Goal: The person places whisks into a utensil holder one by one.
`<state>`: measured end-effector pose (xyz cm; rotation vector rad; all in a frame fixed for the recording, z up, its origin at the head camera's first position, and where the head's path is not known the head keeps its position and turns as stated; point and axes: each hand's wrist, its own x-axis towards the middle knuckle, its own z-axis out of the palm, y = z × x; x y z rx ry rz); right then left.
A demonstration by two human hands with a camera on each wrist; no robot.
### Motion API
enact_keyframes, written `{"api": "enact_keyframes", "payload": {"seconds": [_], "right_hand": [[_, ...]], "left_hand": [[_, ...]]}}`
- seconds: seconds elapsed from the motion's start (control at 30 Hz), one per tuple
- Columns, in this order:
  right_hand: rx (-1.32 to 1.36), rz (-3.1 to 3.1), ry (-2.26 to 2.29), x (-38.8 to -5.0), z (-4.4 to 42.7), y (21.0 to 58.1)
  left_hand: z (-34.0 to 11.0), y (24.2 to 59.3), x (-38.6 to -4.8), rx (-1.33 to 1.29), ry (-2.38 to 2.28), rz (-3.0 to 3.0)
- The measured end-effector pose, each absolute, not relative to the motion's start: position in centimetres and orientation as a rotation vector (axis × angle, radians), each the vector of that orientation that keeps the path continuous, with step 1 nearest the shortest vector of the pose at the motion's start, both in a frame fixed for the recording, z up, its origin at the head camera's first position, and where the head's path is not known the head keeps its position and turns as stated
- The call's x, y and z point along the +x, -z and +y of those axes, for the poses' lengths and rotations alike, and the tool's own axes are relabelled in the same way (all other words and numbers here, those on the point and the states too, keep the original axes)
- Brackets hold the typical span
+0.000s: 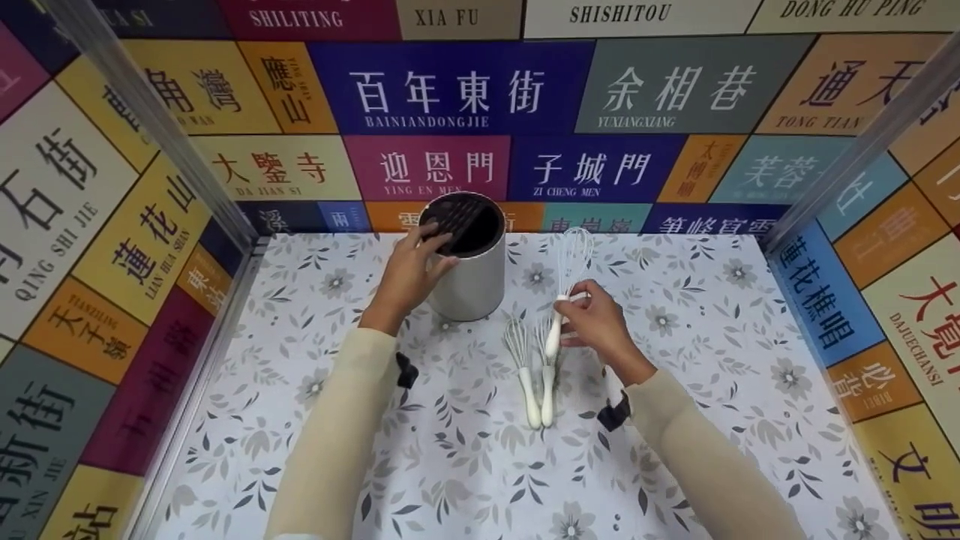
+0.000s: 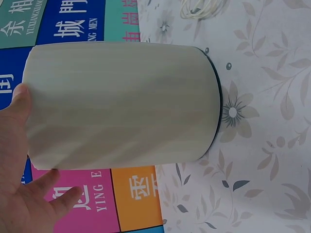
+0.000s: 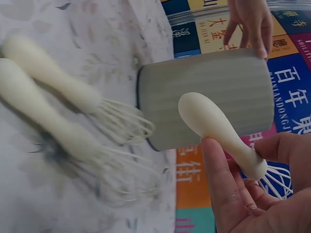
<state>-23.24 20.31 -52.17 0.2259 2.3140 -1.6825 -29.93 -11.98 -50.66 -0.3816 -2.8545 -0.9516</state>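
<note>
A pale grey cylindrical canister (image 1: 469, 281) stands upright at the back of the table, its mouth dark and partly ridged inside. My left hand (image 1: 412, 274) rests at the left of its rim. In the left wrist view the thumb touches the rim and the other fingers (image 2: 65, 196) are spread. My right hand (image 1: 596, 319) pinches a whisk (image 3: 214, 121) near where its white handle meets the wires, with the wire end upward, right of the canister. Two similar whisks, a left one (image 1: 529, 390) and a right one (image 1: 549, 394), lie side by side below it.
A white tablecloth (image 1: 712, 450) with grey leaves and flowers covers the table. Panels with colourful street-name signs (image 1: 465, 90) stand behind and at both sides. Clear corner posts (image 1: 161, 127) rise at the back corners.
</note>
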Motion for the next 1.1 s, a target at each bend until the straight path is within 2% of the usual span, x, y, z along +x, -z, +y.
{"api": "enact_keyframes", "payload": {"seconds": [0.63,1.1], "right_hand": [[-0.008,2.516,1.829,-29.8,15.1,43.9],[-0.207,2.846,1.761,-34.4,11.7,41.8]], "left_hand": [[-12.0,50.5,-30.0,-0.348,0.993,-2.881],[-12.0,50.6,-29.9,-0.39,0.949,-2.859]]}}
